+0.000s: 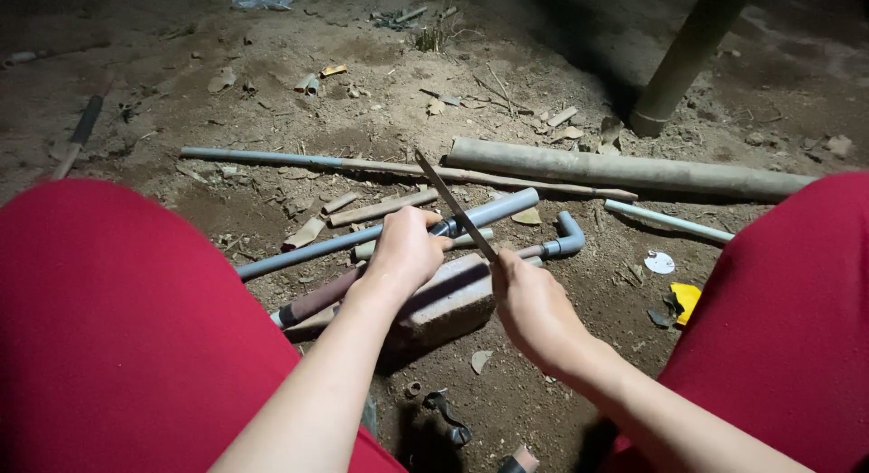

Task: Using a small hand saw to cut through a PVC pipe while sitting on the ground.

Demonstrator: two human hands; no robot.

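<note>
Knees: red trousers (118, 319) fill the 7 and 5 o'clock corners, the forearms coming up between them.
Scrap: a dark bent piece (448, 417) lies on the dirt at 6 o'clock, nearest the camera.
Right hand: the right hand (534, 305) is closed round the handle end of a saw blade (455, 206) — fingers wrapped tight; the blade runs up toward 11 o'clock and crosses the pipe.
Left hand: the left hand (407, 247) is clamped over the grey pipe (362, 238), fingers curled round it, just left of where the blade meets it.
Pipe: long, grey, lying across a brick (453, 301) at centre; its open wider end points to 1 o'clock, its thin end to 8 o'clock.
Brick: flat on the dirt under both hands.
Elbow: a grey pipe elbow (566, 238) sits just right of the blade, at 2 o'clock from the brick.
Bamboo: a thick length (625, 170) lies beyond, toward 1 o'clock — a thin long rod (272, 156) extends from it to 10 o'clock.
Post: an upright post (683, 57) stands at the far 1 o'clock.
Ground: bare dirt (380, 84) strewn with chips and offcuts.
</note>
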